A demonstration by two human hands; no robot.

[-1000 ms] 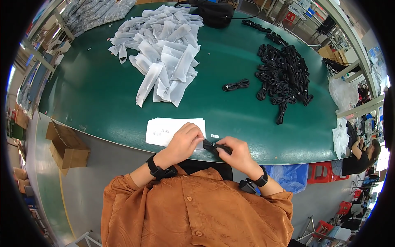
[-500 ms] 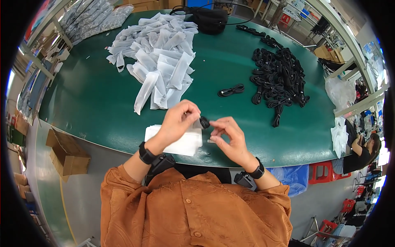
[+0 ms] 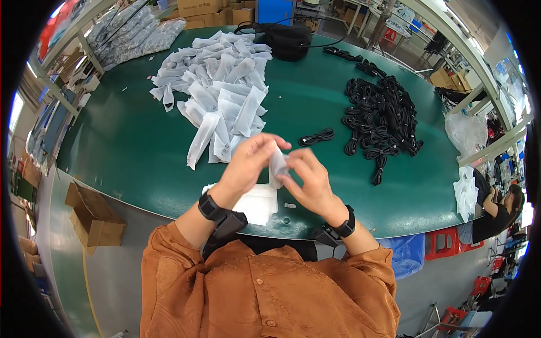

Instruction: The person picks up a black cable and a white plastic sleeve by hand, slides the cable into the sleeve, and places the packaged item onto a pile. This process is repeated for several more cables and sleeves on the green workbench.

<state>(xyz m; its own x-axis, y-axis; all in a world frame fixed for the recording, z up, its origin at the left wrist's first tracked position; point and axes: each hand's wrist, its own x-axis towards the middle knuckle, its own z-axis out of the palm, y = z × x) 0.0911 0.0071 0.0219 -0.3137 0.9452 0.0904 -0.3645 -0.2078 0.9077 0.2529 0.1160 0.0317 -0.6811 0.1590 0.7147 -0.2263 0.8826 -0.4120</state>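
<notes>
A frosted white plastic bag (image 3: 276, 168) stands upright between my two hands over the table's near side. My left hand (image 3: 249, 164) pinches its upper left part. My right hand (image 3: 311, 183) closes its thumb and fingers on the bag's right side; these fingers are slightly blurred. Whatever the bag contains cannot be made out. Beneath my left hand lies a stack of flat white bags (image 3: 256, 205). One black coiled cable (image 3: 316, 137) lies alone beyond my right hand.
A heap of filled frosted bags (image 3: 225, 84) covers the far left of the green table (image 3: 135, 152). Many black coiled cables (image 3: 383, 112) are piled at right. A black pouch (image 3: 287, 40) sits at the far edge. An open carton (image 3: 96, 217) stands on the floor at left.
The black cable bundle that showed between my hands is now out of sight, and the white bag stands there instead. My right hand has moved left onto the bag. The view has shifted slightly.
</notes>
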